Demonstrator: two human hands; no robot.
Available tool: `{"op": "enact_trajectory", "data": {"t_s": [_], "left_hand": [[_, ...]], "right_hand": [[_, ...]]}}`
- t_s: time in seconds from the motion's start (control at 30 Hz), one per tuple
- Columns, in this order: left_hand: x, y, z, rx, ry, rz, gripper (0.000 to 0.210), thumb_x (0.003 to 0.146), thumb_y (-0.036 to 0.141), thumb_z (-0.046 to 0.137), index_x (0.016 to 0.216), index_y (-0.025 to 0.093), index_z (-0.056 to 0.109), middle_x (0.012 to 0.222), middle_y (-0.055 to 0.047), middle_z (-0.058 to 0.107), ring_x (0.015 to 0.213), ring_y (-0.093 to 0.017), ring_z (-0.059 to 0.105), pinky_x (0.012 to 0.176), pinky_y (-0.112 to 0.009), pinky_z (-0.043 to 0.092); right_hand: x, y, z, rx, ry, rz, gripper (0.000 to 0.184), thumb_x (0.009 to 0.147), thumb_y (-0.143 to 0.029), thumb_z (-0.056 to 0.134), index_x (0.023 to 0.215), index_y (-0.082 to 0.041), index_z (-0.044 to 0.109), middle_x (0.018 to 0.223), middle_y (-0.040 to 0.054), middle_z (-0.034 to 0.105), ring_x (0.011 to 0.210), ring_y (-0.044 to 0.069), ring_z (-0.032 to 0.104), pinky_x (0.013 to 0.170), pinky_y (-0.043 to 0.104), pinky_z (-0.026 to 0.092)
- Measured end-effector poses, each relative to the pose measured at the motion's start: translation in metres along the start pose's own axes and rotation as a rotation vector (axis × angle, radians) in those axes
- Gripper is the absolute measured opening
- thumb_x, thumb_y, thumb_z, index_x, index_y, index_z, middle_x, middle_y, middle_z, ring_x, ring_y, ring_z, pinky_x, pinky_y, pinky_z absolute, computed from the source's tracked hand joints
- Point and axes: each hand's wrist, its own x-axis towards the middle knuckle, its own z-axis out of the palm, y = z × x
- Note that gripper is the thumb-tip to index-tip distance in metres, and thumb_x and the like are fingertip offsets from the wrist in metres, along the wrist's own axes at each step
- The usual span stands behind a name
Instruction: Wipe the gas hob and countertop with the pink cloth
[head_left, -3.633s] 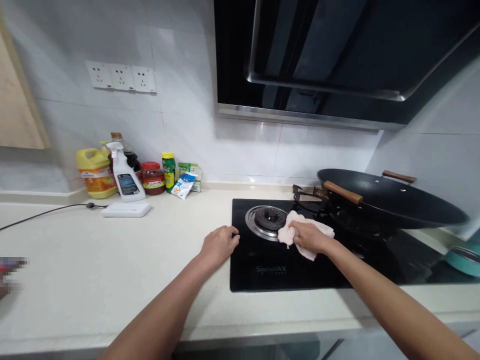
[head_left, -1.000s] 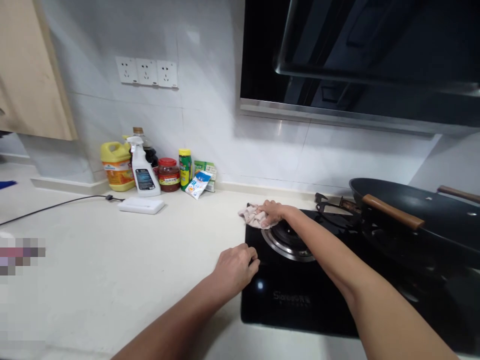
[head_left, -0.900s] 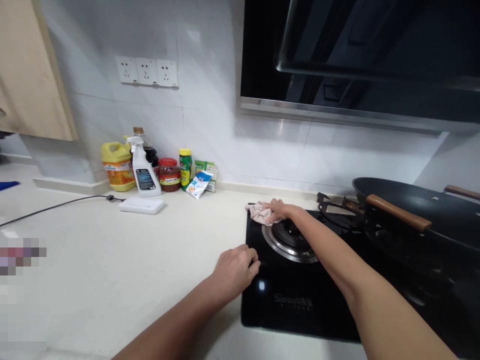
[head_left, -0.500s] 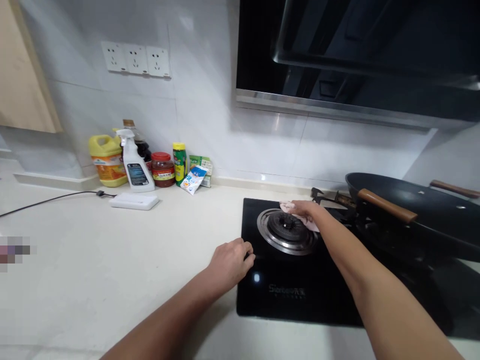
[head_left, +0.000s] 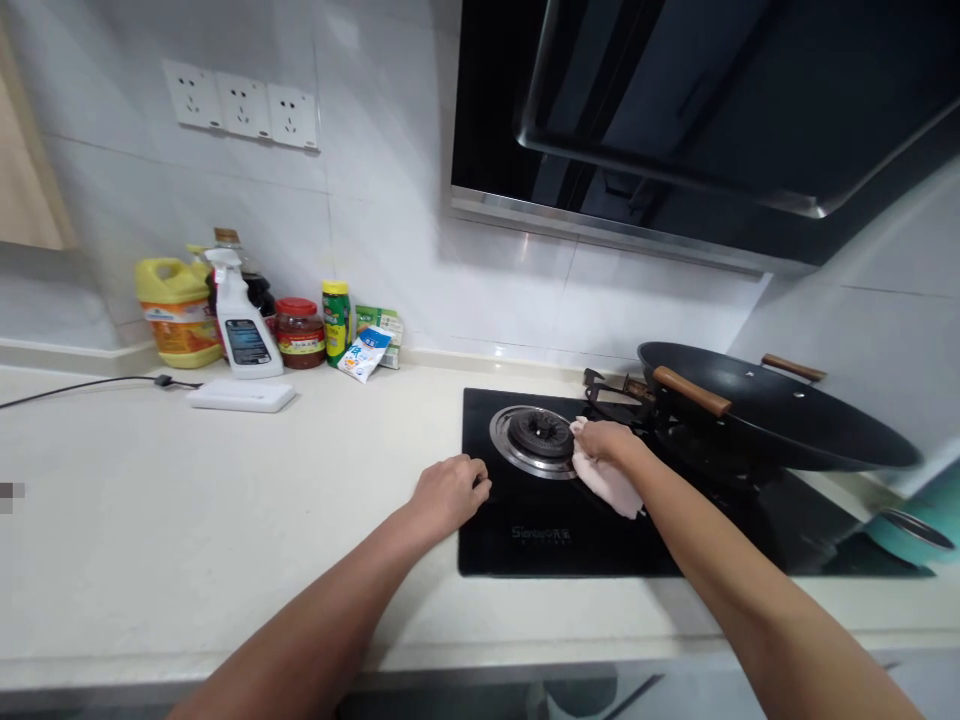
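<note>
My right hand [head_left: 606,440] grips a pale pink cloth [head_left: 609,487] at the right side of the burner's metal ring [head_left: 504,452]. The cloth hangs down over the black glass of the gas cooktop [head_left: 555,555]. Inside the ring stands the dark round burner [head_left: 540,432], its pan support off. My left hand [head_left: 452,490] rests by the cooktop's left edge, fingers loosely curled, with nothing seen in it.
Right of my right hand, a large black wok [head_left: 780,410] with wooden handles sits over the other burner. A black pan support [head_left: 615,400] lies behind. Along the wall stand a spray bottle [head_left: 244,330], a red-lidded jar [head_left: 300,335] and a yellow jug [head_left: 176,315]. The range hood [head_left: 637,120] overhangs.
My right hand has drawn the cloth from the back right of the burner ring toward me, down its right side. My left hand stays at the edge. The view has shifted right and down.
</note>
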Motion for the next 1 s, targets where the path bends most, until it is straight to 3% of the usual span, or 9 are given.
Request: {"op": "enact_trajectory", "data": {"t_s": [0.2,0.33,0.6,0.8,1.0], "left_hand": [[-0.001,0.001,-0.001,-0.004,0.008,0.012,0.027,0.093,0.032,0.046,0.100,0.024,0.072,0.105,-0.006,0.072,0.090,-0.022,0.067,0.077,-0.032,0.048],[-0.001,0.002,0.002,-0.005,0.006,0.020,0.027,0.092,0.032,0.047,0.099,0.024,0.072,0.106,-0.006,0.072,0.091,-0.022,0.067,0.078,-0.032,0.048],[0.001,-0.003,0.003,-0.010,0.014,0.007,0.026,0.092,0.032,0.049,0.100,0.024,0.072,0.105,-0.006,0.072,0.092,-0.023,0.068,0.078,-0.033,0.049],[0.001,-0.003,0.003,-0.009,0.013,-0.005,0.024,0.092,0.032,0.050,0.100,0.025,0.072,0.105,-0.005,0.073,0.090,-0.022,0.068,0.076,-0.031,0.049],[0.002,-0.002,0.004,0.007,0.013,-0.006,0.025,0.092,0.032,0.049,0.099,0.025,0.073,0.103,-0.005,0.072,0.090,-0.022,0.068,0.077,-0.032,0.049]], "right_hand": [[-0.022,-0.014,-0.006,-0.087,-0.140,-0.041,0.030,0.098,-0.042,0.056,0.112,-0.018,0.069,0.121,0.0116,0.068,0.109,0.025,0.066,0.093,0.043,0.052],[-0.040,-0.028,-0.003,-0.098,-0.100,-0.060,0.035,0.097,-0.039,0.048,0.106,-0.018,0.074,0.119,0.0173,0.070,0.113,0.034,0.066,0.089,0.043,0.050],[-0.066,-0.034,0.000,-0.026,0.029,-0.085,0.054,0.102,-0.049,0.024,0.119,-0.021,0.068,0.116,0.0150,0.072,0.109,0.030,0.068,0.089,0.039,0.047],[-0.083,-0.032,0.013,0.075,0.117,-0.132,0.053,0.101,-0.056,0.025,0.122,-0.028,0.064,0.127,0.0091,0.066,0.119,0.025,0.060,0.092,0.035,0.043],[-0.083,-0.036,0.009,0.099,0.063,-0.172,0.056,0.098,-0.064,0.027,0.105,-0.027,0.068,0.105,0.0072,0.073,0.106,0.026,0.064,0.084,0.035,0.042]]}}
